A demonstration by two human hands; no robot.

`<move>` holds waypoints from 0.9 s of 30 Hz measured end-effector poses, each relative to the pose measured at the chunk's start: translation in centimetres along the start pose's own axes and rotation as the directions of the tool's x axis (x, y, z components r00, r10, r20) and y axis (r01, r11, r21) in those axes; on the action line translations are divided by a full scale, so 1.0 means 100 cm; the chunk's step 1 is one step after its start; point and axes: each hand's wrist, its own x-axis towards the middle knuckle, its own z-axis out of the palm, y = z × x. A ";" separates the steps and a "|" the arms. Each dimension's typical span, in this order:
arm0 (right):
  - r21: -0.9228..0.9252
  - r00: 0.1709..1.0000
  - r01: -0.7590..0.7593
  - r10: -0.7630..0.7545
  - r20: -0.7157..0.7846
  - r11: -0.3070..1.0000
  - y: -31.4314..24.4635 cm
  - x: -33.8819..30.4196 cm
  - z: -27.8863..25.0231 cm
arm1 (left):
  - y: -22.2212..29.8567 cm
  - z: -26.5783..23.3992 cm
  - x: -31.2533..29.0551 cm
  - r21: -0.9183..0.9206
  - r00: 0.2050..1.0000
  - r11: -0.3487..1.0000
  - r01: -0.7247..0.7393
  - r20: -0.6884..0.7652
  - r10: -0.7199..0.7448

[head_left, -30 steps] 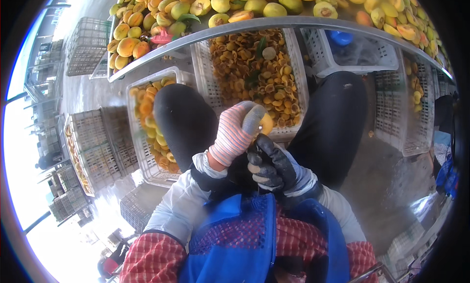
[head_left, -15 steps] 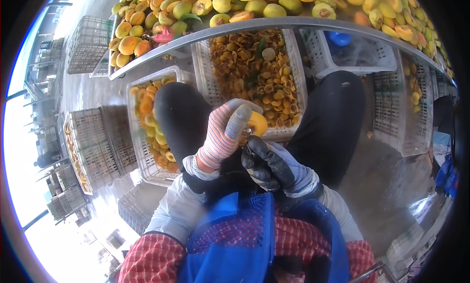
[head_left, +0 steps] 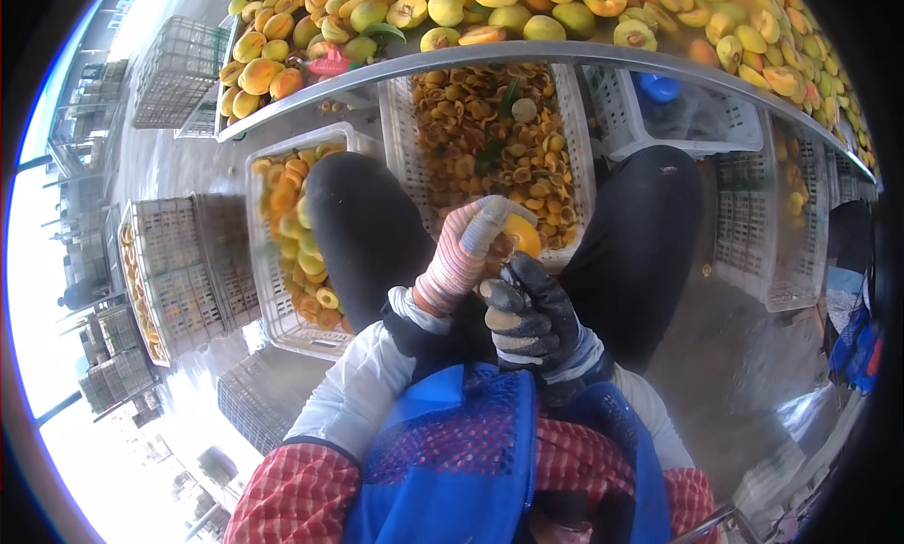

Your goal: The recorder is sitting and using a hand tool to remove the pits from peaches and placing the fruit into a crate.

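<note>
My left hand (head_left: 463,250), in an orange-and-grey striped glove, is closed around a yellow peach piece (head_left: 523,233) above my lap. Against the near side of the fruit sits my right hand (head_left: 535,320), in a glove with dark coated fingers. Its fingers are curled round a small metal tool (head_left: 509,273), mostly hidden, whose shiny end is at the peach. Just beyond both hands, between my knees, a white crate (head_left: 399,135) holds many orange-brown peach scraps (head_left: 471,130).
A metal-edged table (head_left: 452,57) heaped with peaches (head_left: 508,17) spans the far side. By my left knee stands a crate of peach halves (head_left: 292,233). More crates (head_left: 184,262) are stacked at the left. A white crate with a blue object (head_left: 659,88) lies beyond my right knee.
Both hands have shifted slightly right with the peach piece. The right hand has turned, so its curled fingers show more. The whole view has moved a little.
</note>
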 end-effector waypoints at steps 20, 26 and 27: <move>-0.224 0.971 0.132 -0.172 -0.169 0.966 -0.025 0.002 -0.001 | 0.053 -0.197 -0.116 0.847 0.651 0.202 0.491 -0.512 0.561; -0.325 0.965 0.144 -0.205 -0.163 0.935 -0.027 0.006 0.014 | 0.086 -0.160 -0.058 0.873 0.623 0.408 0.268 -0.480 0.618; -0.377 0.945 0.132 -0.231 -0.231 0.917 -0.032 0.006 0.010 | 0.094 -0.149 -0.032 0.892 0.643 0.403 0.206 -0.433 0.632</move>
